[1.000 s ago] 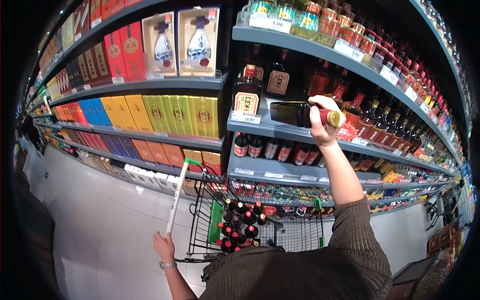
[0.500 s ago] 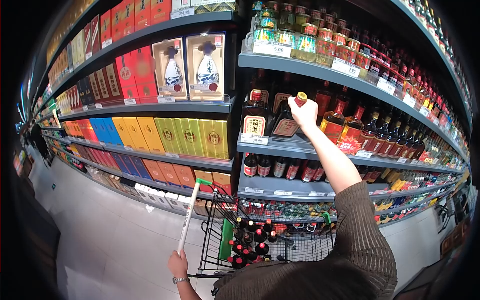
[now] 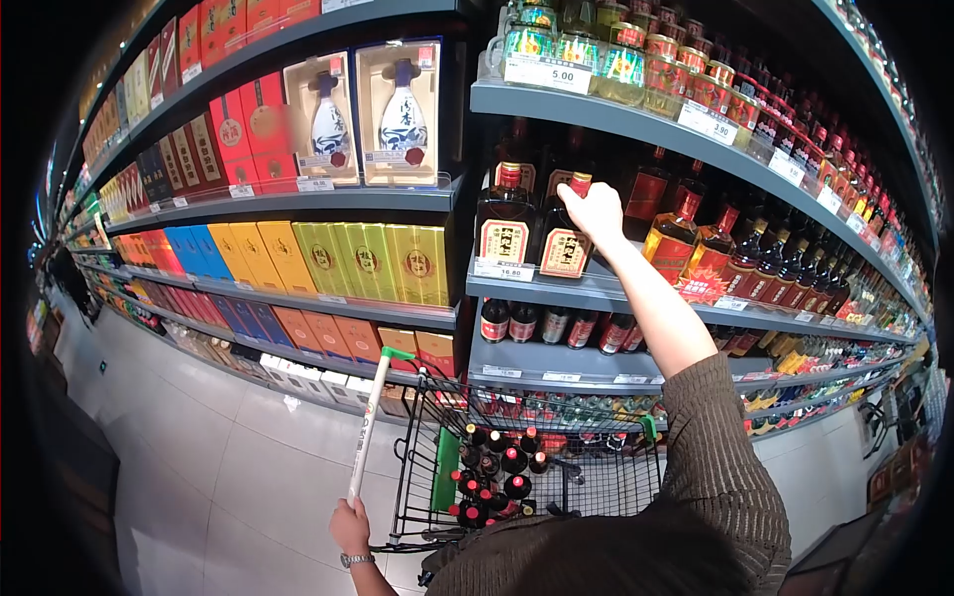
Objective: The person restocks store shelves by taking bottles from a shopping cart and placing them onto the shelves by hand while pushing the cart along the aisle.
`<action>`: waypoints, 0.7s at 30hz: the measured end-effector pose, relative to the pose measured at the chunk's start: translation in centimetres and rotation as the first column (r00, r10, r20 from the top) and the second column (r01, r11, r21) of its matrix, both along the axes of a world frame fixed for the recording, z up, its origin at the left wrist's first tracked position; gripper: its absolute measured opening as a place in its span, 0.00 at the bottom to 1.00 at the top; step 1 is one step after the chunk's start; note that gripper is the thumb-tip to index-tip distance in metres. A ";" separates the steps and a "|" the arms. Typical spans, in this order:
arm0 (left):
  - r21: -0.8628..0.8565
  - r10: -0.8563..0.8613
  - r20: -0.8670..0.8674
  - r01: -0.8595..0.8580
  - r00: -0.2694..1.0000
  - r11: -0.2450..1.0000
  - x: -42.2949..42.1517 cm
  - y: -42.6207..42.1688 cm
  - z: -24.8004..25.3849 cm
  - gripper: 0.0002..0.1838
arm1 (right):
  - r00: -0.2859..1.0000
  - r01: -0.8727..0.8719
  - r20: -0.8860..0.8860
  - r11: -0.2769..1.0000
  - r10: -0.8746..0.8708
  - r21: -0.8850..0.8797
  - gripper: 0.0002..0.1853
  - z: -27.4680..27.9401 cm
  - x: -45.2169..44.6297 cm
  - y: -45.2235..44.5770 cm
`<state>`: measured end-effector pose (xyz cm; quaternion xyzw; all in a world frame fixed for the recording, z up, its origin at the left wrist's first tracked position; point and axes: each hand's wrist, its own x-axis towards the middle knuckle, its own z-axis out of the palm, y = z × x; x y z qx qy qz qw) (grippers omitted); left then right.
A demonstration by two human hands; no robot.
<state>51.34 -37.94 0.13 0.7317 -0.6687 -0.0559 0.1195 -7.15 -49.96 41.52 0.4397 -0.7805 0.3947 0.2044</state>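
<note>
My right hand (image 3: 596, 214) is closed round the neck of a dark liquor bottle (image 3: 566, 243) with a cream and red label and a gold-red cap. The bottle stands upright at the shelf's front edge. Left of it is a matching liquor bottle (image 3: 505, 223) above a price tag. Lower left, my left hand (image 3: 350, 526) wraps round the white handle bar of the shopping cart (image 3: 364, 447). Inside the wire basket (image 3: 616, 487), several dark bottles (image 3: 514, 460) with red or black caps stand close together.
Boxed liquor (image 3: 368, 260) fills the shelves on the left. Small jars (image 3: 621, 68) line the shelf above the hand. Amber bottles (image 3: 672, 243) stand to its right, and more bottles (image 3: 552, 328) sit one shelf below. Pale floor tiles (image 3: 248, 467) extend at left.
The bottle in my right hand has gone from tilted to upright, its label now facing forward. My right hand has shifted slightly left and down; my left hand stays on the cart handle.
</note>
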 end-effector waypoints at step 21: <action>0.127 0.081 -0.046 -0.075 0.996 0.989 -1.0 -0.8 1.2 0.25 | 0.977 -0.170 0.154 0.974 0.147 0.152 0.40 -0.1 -0.8 -1.0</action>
